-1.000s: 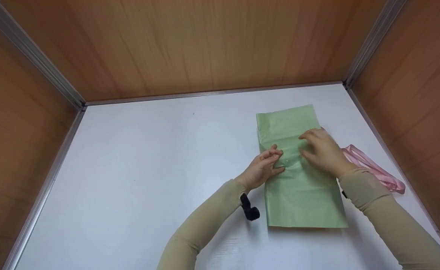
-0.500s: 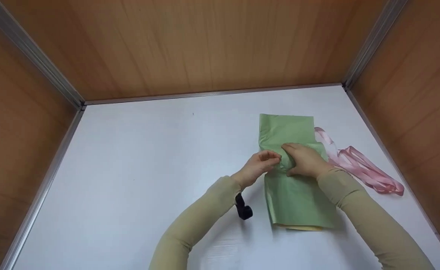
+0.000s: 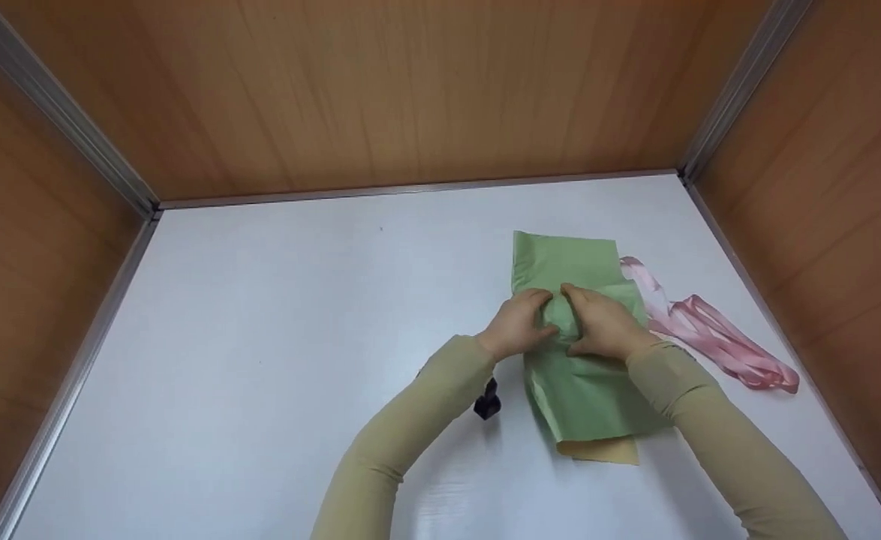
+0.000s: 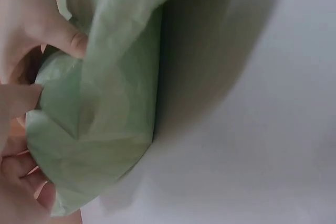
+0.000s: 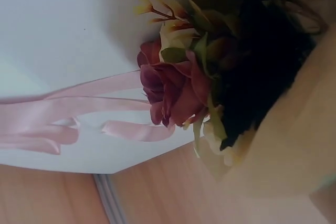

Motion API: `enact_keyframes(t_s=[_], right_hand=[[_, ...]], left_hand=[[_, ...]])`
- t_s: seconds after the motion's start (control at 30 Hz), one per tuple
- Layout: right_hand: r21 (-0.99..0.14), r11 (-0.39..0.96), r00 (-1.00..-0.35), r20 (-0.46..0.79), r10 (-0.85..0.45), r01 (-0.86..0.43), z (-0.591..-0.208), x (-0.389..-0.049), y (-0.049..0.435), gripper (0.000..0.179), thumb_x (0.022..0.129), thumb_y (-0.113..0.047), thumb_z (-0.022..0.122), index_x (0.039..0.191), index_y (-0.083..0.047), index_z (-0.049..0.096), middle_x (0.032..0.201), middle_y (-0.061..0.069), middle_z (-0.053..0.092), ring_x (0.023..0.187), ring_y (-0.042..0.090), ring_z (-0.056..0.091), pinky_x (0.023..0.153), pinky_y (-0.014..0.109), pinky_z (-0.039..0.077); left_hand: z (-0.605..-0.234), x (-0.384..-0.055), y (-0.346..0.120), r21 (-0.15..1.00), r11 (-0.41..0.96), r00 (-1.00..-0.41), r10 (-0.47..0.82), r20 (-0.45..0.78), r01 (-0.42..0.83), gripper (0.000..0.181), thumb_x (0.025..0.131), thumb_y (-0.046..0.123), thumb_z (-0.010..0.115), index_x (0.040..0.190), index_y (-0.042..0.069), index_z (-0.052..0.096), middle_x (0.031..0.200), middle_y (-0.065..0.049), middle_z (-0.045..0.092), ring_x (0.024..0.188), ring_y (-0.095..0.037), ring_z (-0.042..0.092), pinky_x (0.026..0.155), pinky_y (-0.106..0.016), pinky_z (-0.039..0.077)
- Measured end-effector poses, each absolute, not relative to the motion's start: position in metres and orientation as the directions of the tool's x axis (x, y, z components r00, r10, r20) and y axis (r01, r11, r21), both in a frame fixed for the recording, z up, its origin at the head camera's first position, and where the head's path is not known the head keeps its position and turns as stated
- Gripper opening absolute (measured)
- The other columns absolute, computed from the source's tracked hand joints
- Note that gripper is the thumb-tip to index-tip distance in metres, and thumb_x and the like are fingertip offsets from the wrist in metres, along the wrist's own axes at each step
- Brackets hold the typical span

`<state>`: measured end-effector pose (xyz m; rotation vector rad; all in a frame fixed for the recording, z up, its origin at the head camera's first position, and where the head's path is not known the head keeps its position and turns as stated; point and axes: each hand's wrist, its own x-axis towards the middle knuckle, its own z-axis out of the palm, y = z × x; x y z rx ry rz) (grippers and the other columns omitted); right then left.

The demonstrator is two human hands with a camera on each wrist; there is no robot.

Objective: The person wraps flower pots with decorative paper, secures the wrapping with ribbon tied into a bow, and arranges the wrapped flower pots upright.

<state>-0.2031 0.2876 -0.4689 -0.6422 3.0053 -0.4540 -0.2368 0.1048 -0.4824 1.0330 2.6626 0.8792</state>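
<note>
A sheet of green wrapping paper is folded into a long bundle on the right half of the table. Its waist is gathered between both hands. My left hand grips the left side, thumb and fingers curled round the bunched paper. From the other side my right hand holds the same gathered part, thumb towards me. In the right wrist view, a dark pink rose with leaves pokes out beside a tan inner paper. The flower stems are hidden inside the wrap.
A loose pink ribbon lies just right of the bundle, near the right wall. Wooden panels with metal edging enclose the white table at the back and both sides.
My right hand has come down and left onto the middle of the bundle, baring more ribbon. My left fingers have closed round the paper. The waist is narrower and tan paper shows at the near end.
</note>
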Motion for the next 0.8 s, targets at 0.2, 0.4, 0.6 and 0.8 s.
enact_keyframes(t_s=[0.2,0.4,0.6,0.8], right_hand=[[-0.283,0.88,-0.921,0.034,-0.388,-0.381,-0.473,-0.203,0.287,0.099,0.06,-0.013,0.089,0.137,0.014,0.033,0.134,0.032,0.046,0.124,0.044,0.045,0.102,0.052,0.038],[-0.248,0.866,-0.901,0.107,-0.421,-0.434,-0.483,-0.2,0.289,0.099,0.059,-0.013,0.089,0.136,0.014,0.033,0.134,0.031,0.045,0.125,0.043,0.044,0.104,0.051,0.036],[-0.178,0.853,-0.869,0.169,-0.466,-0.491,-0.491,-0.199,0.291,0.096,0.06,-0.014,0.089,0.133,0.015,0.034,0.132,0.032,0.045,0.125,0.044,0.042,0.108,0.05,0.031],[-0.224,0.859,-0.886,0.066,-0.459,-0.461,-0.481,-0.198,0.291,0.097,0.063,-0.013,0.087,0.137,0.016,0.031,0.138,0.033,0.039,0.13,0.045,0.036,0.11,0.052,0.028]], left_hand=[[-0.472,-0.242,0.106,0.547,0.607,-0.727,0.686,0.006,0.577,0.056,0.086,0.029,0.07,0.132,0.003,0.052,0.132,-0.008,0.058,0.121,-0.02,0.054,0.104,-0.028,0.04],[-0.466,-0.243,0.111,0.531,0.655,-0.74,0.669,-0.075,0.538,0.062,0.084,0.029,0.073,0.136,0.004,0.05,0.136,-0.006,0.054,0.125,-0.018,0.051,0.105,-0.024,0.038],[-0.464,-0.24,0.114,0.486,0.667,-0.735,0.674,-0.072,0.564,0.062,0.083,0.028,0.074,0.135,0.004,0.051,0.134,-0.006,0.056,0.123,-0.018,0.053,0.104,-0.025,0.039],[-0.467,-0.239,0.113,0.521,0.651,-0.74,0.671,-0.055,0.552,0.066,0.08,0.026,0.076,0.135,0.001,0.049,0.136,-0.008,0.055,0.125,-0.019,0.051,0.105,-0.025,0.038]])
